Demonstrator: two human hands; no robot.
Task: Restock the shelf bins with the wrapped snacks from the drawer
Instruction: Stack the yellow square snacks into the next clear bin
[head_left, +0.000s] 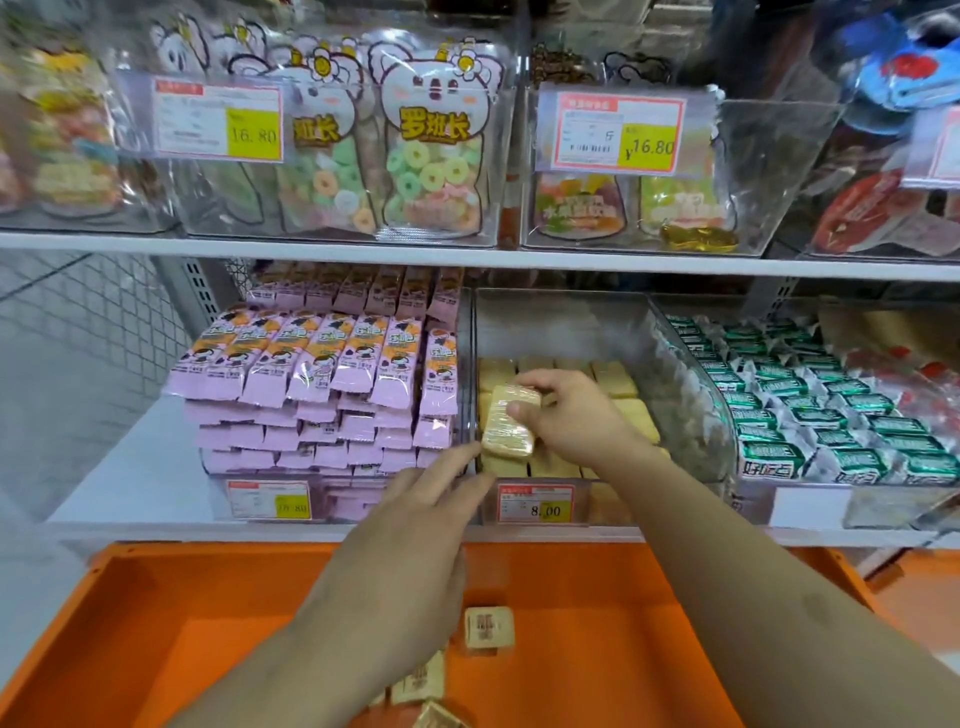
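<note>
Right hand (566, 415) pinches a yellow snack (509, 423) over the clear bin (571, 322), thumb on top. Left hand (441, 499) is flat, fingers straight, at the bin's front-left corner, holding nothing. More snacks (488, 627) lie in the orange drawer (218, 587) below the bin. Best to lay it flat, aligned with the rows inside, then reach down for more.

Lighting: bright, even, from overhead as far as I can tell; shadows soft and faint. Glare: I see white sheen on the clear bin (675, 332) wall just beyond the right hand (571, 415) fingers. Blur: I note smear on the left hand (415, 525) fingertips and the upper bags (431, 140). Distortion: the shelf edge (363, 249) bows and corners stretch far from the fingers.
</note>
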